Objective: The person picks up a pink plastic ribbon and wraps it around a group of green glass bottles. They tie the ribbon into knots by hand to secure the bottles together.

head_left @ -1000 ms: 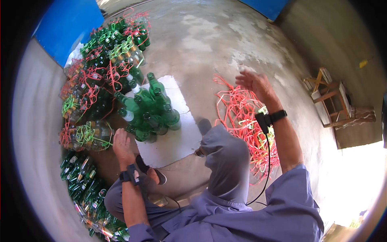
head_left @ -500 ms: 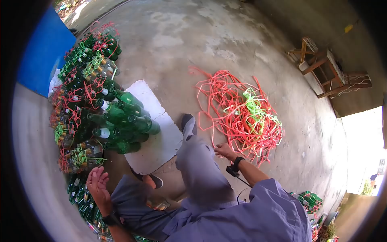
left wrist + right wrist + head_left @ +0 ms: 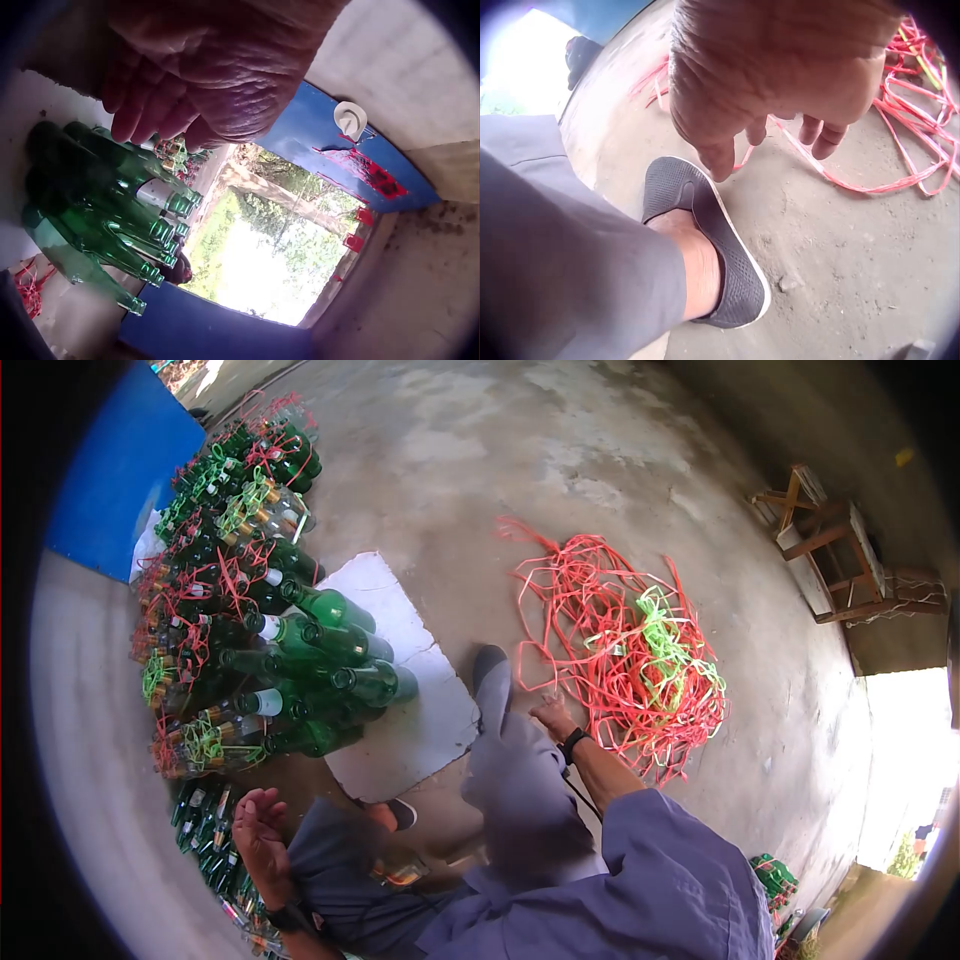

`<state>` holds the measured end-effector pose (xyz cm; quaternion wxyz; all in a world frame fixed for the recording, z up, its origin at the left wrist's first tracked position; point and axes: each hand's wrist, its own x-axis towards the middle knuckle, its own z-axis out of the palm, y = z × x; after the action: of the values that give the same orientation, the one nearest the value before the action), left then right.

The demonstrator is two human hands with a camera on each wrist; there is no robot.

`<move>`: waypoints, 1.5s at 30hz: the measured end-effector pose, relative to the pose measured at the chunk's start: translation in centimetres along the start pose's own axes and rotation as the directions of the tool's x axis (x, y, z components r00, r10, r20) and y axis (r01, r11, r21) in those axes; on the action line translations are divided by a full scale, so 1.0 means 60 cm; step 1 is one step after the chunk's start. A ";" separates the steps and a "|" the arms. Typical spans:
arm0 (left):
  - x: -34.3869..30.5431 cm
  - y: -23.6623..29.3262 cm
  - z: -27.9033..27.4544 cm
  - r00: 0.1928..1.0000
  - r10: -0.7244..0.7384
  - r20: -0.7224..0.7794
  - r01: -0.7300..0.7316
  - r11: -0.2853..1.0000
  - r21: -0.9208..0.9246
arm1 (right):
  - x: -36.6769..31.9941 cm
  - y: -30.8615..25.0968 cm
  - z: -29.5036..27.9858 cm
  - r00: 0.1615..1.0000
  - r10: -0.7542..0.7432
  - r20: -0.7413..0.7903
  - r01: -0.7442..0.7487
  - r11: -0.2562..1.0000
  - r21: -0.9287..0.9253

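Observation:
In the head view my left hand (image 3: 262,840) hovers above the left knee, palm up with loosely bent fingers and nothing in it. Its palm (image 3: 240,82) fills the top of the left wrist view, apart from the bottles. A tight cluster of green glass bottles (image 3: 345,645) stands on a white board (image 3: 410,745) in front of the legs. My right hand (image 3: 553,715) reaches down beside the right knee, at the near edge of a tangled heap of red straps (image 3: 600,650). In the right wrist view its thumb and fingers hang apart, with a strap (image 3: 870,187) running behind them.
Strapped bundles of bottles (image 3: 215,585) crowd the left wall, and loose bottles (image 3: 205,825) lie nearer me. Light green straps (image 3: 660,635) lie on the red heap. A wooden frame (image 3: 835,555) stands by the right wall. My shoe (image 3: 697,240) rests near the right hand.
The right hand came down from above the strap heap to its near edge. The left hand drew back from beside the bottles toward the left knee. The head view has shifted too.

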<state>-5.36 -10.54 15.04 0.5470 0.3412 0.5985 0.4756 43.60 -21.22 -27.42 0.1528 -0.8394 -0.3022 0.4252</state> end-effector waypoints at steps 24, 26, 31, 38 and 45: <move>-0.006 0.014 0.063 0.964 0.053 0.261 -0.042 0.998 -0.050 | -0.119 -0.215 -0.329 0.993 -0.053 0.109 -0.086 0.320 0.943; -0.015 0.018 0.075 0.955 0.080 0.287 -0.074 0.997 -0.031 | -0.192 -0.308 -0.406 0.990 -0.139 -0.011 0.059 0.349 0.935; -0.051 0.035 0.129 0.888 0.154 0.433 -0.146 0.988 -0.052 | -0.350 -0.453 -0.526 0.874 -0.479 -0.078 0.206 0.221 0.953; -0.147 0.118 0.289 0.675 0.268 0.688 -0.238 0.961 -0.141 | -0.522 -0.595 -0.524 0.556 -0.830 -0.037 0.303 0.161 0.939; -0.213 0.114 0.356 0.684 0.312 0.659 -0.101 0.936 -0.338 | -0.625 -0.633 -0.454 0.391 -0.871 0.299 0.274 0.420 0.865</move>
<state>16.97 -16.07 26.80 0.7173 0.4828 0.2297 0.4468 34.14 -15.82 31.52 0.4742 -0.2822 -0.4478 0.7036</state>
